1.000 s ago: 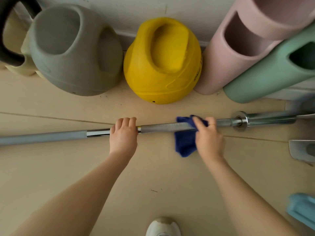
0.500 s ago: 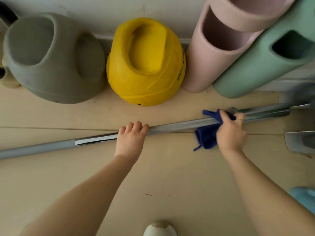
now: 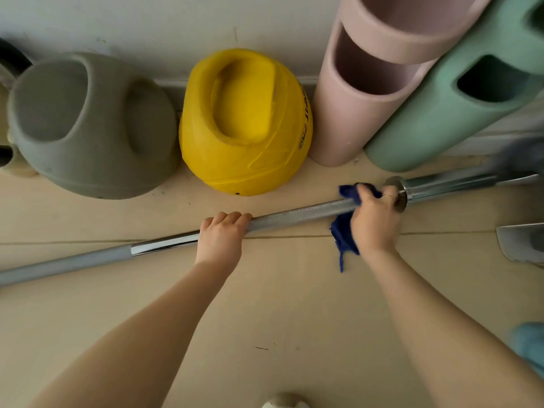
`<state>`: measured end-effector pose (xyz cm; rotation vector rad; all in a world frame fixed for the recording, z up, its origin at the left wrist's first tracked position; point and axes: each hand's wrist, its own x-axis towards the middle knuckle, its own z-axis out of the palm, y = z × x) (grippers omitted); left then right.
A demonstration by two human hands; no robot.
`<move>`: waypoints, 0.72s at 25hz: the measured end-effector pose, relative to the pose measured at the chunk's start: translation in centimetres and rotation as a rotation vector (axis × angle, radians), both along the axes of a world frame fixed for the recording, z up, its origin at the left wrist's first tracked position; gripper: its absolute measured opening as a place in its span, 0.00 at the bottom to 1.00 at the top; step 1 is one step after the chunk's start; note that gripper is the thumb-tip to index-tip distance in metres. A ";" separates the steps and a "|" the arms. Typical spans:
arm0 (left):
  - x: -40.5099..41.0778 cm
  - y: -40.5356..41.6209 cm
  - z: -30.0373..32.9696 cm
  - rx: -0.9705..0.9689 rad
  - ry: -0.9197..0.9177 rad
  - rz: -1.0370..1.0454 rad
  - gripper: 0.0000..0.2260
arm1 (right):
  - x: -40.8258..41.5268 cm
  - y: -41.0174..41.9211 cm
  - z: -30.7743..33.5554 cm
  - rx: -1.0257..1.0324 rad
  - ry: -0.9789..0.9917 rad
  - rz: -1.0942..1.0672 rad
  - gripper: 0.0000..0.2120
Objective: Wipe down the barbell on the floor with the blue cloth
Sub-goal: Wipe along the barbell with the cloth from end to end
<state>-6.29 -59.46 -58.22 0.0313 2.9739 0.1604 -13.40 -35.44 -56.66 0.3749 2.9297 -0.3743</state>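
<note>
A long steel barbell (image 3: 297, 214) lies across the pale floor, rising slightly to the right, where its collar (image 3: 401, 193) and sleeve begin. My left hand (image 3: 220, 240) grips the bar near its middle, fingers curled over the shaft. My right hand (image 3: 375, 220) is closed around the bar just left of the collar, with the dark blue cloth (image 3: 343, 234) wrapped between palm and bar. Part of the cloth hangs down below the bar, and a corner sticks up beyond my fingers.
Against the wall stand a grey kettlebell (image 3: 88, 125), a yellow kettlebell (image 3: 244, 122), a pink foam cylinder (image 3: 362, 92) and a green one (image 3: 459, 98). A grey object (image 3: 521, 242) sits at the right edge, a light blue one (image 3: 530, 346) lower right. My shoe tip (image 3: 285, 401) shows at the bottom.
My right hand slid the cloth rightward along the bar, from near the middle up to the collar. My left hand kept its hold. The view shifted, so the bar looks more tilted.
</note>
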 end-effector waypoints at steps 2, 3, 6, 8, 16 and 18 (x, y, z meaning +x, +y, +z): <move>0.0 -0.2 -0.1 0.009 -0.011 -0.001 0.21 | 1.7 -2.8 0.0 -0.007 0.032 0.262 0.20; -0.1 -0.3 -0.2 0.016 -0.023 -0.001 0.21 | 2.2 -3.1 -0.2 -0.019 0.041 0.356 0.20; -0.5 -0.3 -0.2 0.071 -0.062 0.046 0.19 | 0.5 -0.2 -0.2 -0.029 0.044 0.249 0.19; -0.4 -0.1 -0.1 0.085 -0.079 0.074 0.19 | 0.1 0.4 -0.3 -0.011 0.018 0.011 0.19; -1.1 -0.3 0.3 0.059 -0.154 0.053 0.19 | 3.1 -6.2 0.2 -0.084 -0.075 0.390 0.19; -1.3 -0.4 0.6 0.066 -0.173 0.064 0.20 | 2.1 -5.2 0.2 -0.088 -0.076 0.149 0.19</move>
